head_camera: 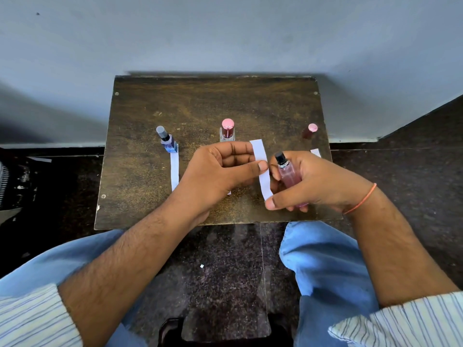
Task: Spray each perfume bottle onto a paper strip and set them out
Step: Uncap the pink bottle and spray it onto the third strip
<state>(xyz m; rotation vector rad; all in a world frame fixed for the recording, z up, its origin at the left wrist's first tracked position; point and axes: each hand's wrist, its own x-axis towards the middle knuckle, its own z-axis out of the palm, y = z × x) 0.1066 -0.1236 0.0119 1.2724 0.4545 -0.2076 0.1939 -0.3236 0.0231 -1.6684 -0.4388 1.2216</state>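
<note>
My left hand (220, 169) pinches a white paper strip (261, 169) between thumb and fingers, held upright above the table. My right hand (308, 184) grips a pink perfume bottle (288, 174) with its cap off; the black nozzle sits close to the strip. A blue bottle with a grey cap (168, 141) stands at the left with a strip (174, 171) lying in front of it. In the middle, behind my left hand, stands a dark red bottle with a pink cap (227, 131). A pink cap (310, 130) rests at the right, near another strip (315, 152).
The small dark wooden table (140, 116) stands against a grey wall (225, 33). My knees in blue jeans (323, 261) sit just below its near edge. Dark speckled floor surrounds it, and a dark stool edge (172, 329) shows at the bottom.
</note>
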